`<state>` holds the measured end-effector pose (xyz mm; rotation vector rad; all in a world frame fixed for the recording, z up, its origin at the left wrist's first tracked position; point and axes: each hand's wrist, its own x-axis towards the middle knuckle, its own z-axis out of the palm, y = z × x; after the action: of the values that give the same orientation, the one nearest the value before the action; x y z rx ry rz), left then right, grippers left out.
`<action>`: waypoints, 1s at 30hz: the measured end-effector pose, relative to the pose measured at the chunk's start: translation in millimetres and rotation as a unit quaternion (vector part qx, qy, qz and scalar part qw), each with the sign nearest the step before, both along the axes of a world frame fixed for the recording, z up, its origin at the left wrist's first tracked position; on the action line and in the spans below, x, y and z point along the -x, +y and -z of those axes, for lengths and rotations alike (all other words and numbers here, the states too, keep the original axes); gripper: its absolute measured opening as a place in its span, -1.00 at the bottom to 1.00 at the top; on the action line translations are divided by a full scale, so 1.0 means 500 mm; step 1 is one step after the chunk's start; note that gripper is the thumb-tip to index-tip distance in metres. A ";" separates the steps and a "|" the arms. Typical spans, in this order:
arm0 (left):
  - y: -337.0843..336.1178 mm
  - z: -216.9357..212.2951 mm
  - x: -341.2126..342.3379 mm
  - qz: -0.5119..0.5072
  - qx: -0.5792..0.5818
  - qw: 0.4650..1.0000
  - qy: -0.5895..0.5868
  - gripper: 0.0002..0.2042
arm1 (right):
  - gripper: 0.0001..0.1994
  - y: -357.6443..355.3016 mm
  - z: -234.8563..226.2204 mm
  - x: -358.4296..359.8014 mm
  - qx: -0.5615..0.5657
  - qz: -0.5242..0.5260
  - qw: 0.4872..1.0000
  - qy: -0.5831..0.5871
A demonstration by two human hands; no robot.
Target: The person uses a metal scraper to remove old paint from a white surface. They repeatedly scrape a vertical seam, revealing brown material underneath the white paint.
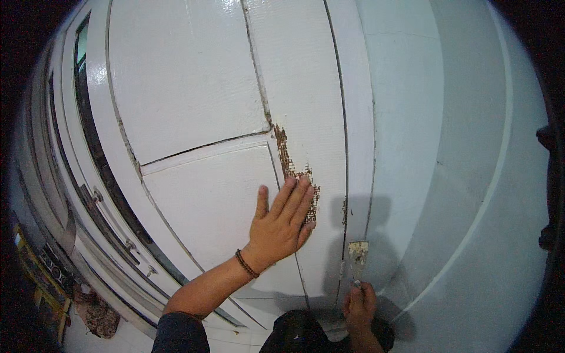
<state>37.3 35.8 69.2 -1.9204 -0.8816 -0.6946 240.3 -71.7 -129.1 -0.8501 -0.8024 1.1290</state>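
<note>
My left hand [281, 220] lies flat against a white painted wooden door [194, 88], its fingers spread and touching a strip of bare brown wood [283, 153] where the paint has come off along the panel's edge. A beaded bracelet [246, 263] circles that wrist. Lower right, my right hand [359, 303] grips the handle of a small putty knife [357, 256]. Its blade, smeared with pale filler, points up close to the door frame, apart from the brown strip.
A white wall [459, 147] runs along the right of the door frame. On the left stand a window frame with metal latches [97, 197] and a dark glass strip. A brownish cloth [97, 312] lies low at the left.
</note>
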 end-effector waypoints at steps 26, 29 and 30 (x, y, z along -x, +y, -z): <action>-0.058 0.114 -0.121 0.450 0.568 0.326 -0.606 -0.54 | -0.73 0.035 -0.179 0.053 -0.110 -0.091 0.986 -0.091; -0.044 0.100 -0.134 0.429 0.579 0.289 -0.630 -0.58 | -0.75 0.051 -0.187 0.061 -0.142 -0.082 0.980 -0.108; -0.041 0.096 -0.136 0.434 0.570 0.297 -0.631 -0.59 | -0.76 0.056 -0.184 0.062 -0.150 -0.078 0.979 -0.114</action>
<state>105.4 15.3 21.1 -2.7860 -1.2606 -3.3990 209.1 -43.7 -36.9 -0.6760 -1.2146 1.0238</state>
